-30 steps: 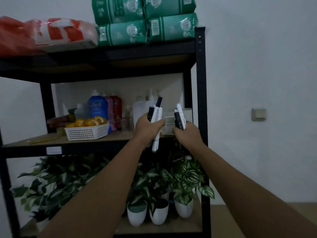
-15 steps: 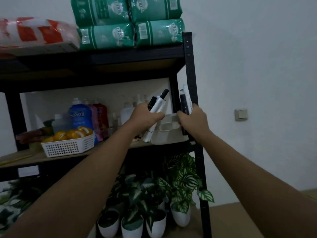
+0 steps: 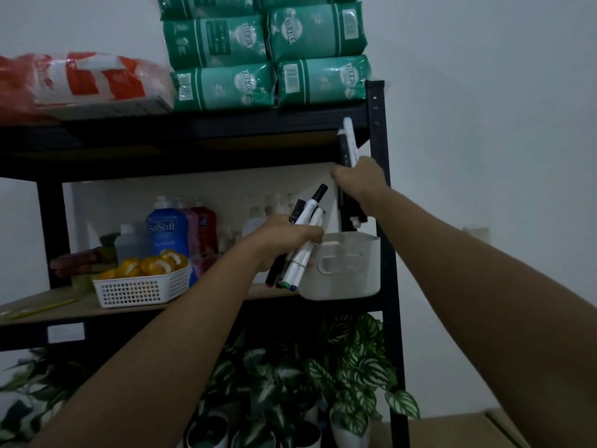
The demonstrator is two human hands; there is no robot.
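Observation:
My left hand (image 3: 284, 242) grips a bundle of black and white markers (image 3: 305, 218), tilted, just left of a white plastic bin (image 3: 342, 270) on the middle shelf. The lower tips of that bundle hang beside the bin's left wall. My right hand (image 3: 361, 181) holds a second bundle of markers (image 3: 349, 143) upright, higher up, above the bin and close to the rack's black right post (image 3: 379, 150). Their lower ends (image 3: 353, 215) stick out under my right hand over the bin's opening.
The black rack (image 3: 193, 127) carries green packs (image 3: 268, 59) and a red-white bag (image 3: 87, 79) on top. The middle shelf holds a white basket of orange items (image 3: 142, 286), a blue bottle (image 3: 166, 234) and other bottles. Potted plants (image 3: 352, 376) stand below.
Both hands came closer to the shelf. My right hand rose with its markers to above the bin; my left hand lowered its bundle beside the bin.

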